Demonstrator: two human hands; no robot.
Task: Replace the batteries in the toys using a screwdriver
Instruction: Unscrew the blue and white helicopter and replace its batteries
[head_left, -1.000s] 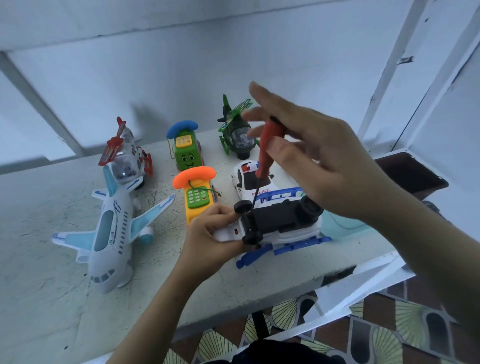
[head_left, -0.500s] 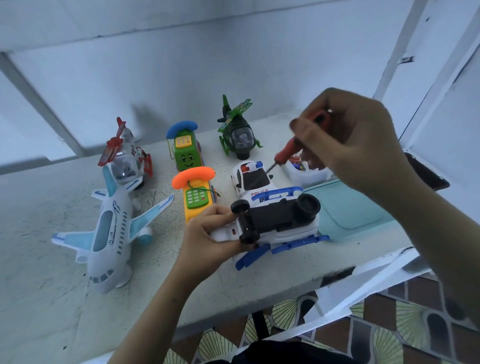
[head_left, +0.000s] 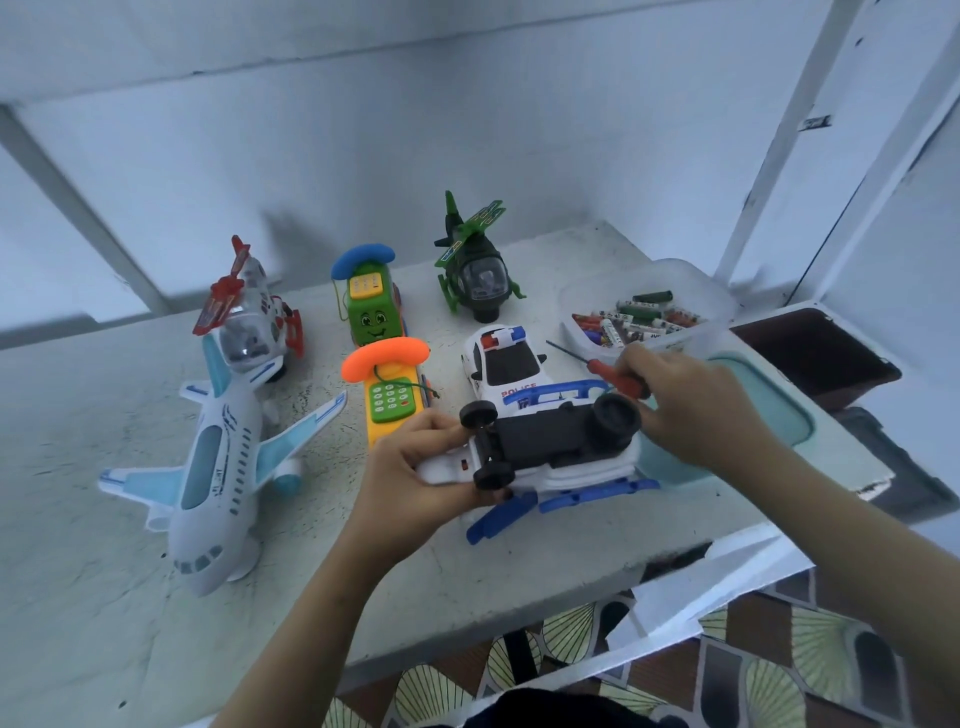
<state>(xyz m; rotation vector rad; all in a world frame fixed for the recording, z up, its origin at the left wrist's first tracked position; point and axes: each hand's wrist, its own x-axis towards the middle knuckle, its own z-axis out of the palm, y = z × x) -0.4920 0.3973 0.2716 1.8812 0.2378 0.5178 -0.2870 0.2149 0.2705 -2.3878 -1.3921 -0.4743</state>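
Note:
A white and blue toy helicopter (head_left: 550, 441) lies upside down near the table's front edge, its black underside and wheels facing up. My left hand (head_left: 415, 467) grips its left end. My right hand (head_left: 691, 400) holds a red-handled screwdriver (head_left: 613, 376) low, right of the toy, with the thin shaft pointing left toward the police car (head_left: 504, 364). The tip is off the toy. A clear tub of batteries (head_left: 639, 319) stands behind my right hand.
On the white table (head_left: 104, 415) stand a toy airplane (head_left: 218, 467), a red and white helicopter (head_left: 249, 317), a green phone toy (head_left: 369, 306), an orange and yellow phone toy (head_left: 389, 389) and a green helicopter (head_left: 478, 270). A teal lid (head_left: 769, 415) lies at the right.
My right hand lifted the screwdriver off the toy's underside, swung it right and came down low beside the toy. The battery tub is now uncovered. My left hand kept its hold.

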